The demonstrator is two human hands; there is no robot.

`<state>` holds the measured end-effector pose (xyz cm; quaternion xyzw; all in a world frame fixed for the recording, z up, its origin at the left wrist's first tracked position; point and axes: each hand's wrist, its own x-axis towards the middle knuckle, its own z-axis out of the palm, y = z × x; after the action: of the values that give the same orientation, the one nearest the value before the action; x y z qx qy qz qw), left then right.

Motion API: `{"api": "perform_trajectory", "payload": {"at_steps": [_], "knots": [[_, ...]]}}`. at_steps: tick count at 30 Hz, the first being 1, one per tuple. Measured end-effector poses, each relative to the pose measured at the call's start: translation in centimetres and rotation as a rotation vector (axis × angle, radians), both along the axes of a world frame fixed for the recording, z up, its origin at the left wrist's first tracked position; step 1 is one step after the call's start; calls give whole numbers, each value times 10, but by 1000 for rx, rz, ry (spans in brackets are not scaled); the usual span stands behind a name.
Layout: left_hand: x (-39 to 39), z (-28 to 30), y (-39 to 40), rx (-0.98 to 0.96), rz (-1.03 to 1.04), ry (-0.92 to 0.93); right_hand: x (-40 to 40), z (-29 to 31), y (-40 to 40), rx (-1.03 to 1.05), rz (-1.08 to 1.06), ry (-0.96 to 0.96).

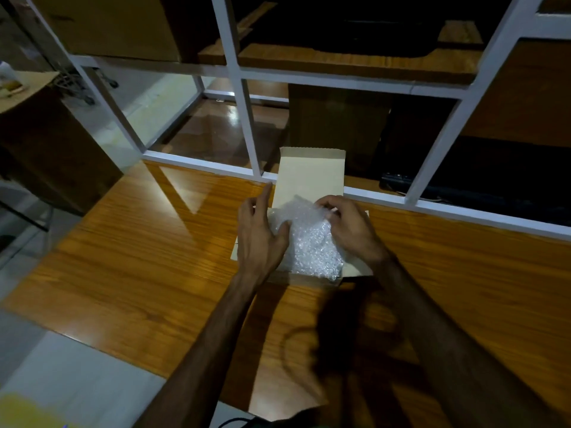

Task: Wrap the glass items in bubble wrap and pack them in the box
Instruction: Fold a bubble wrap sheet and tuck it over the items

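A small cardboard box point(310, 177) sits on the wooden table with its lid standing upright at the back. A bundle of bubble wrap point(312, 239) fills the box; whatever it covers is hidden. My left hand point(258, 233) lies on the left side of the bundle, thumb pressed against the wrap and fingers stretched toward the lid. My right hand point(349, 223) curls over the upper right part of the bundle, its fingers pinching the wrap near the lid.
A white-framed glass partition point(244, 125) rises right behind the box. The wooden table point(154, 273) spreads to the left and toward me. A dark cabinet point(46, 149) stands at the far left.
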<state>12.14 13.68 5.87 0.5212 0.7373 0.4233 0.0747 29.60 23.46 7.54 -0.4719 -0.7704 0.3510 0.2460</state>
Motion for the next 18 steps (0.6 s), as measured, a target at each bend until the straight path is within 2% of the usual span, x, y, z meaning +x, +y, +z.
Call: {"api": "perform_trajectory", "payload": {"at_steps": [3, 7, 8, 11, 13, 18], "knots": [[-6, -1, -1, -75, -25, 107, -7, 5, 21, -45, 119, -67], [-16, -9, 0, -182, -24, 145, -23, 1, 30, -19, 184, -126], [-19, -13, 0, -207, -21, 176, -25, -1, 29, 27, 177, -164], [-24, -23, 2, -282, -26, 319, -21, -6, 16, 358, 81, -330], [-24, -26, 6, -313, -18, 424, -14, -11, -1, 439, -2, -354], [-17, -18, 15, -430, -52, 602, -11, -41, -49, 287, 80, -497]]}}
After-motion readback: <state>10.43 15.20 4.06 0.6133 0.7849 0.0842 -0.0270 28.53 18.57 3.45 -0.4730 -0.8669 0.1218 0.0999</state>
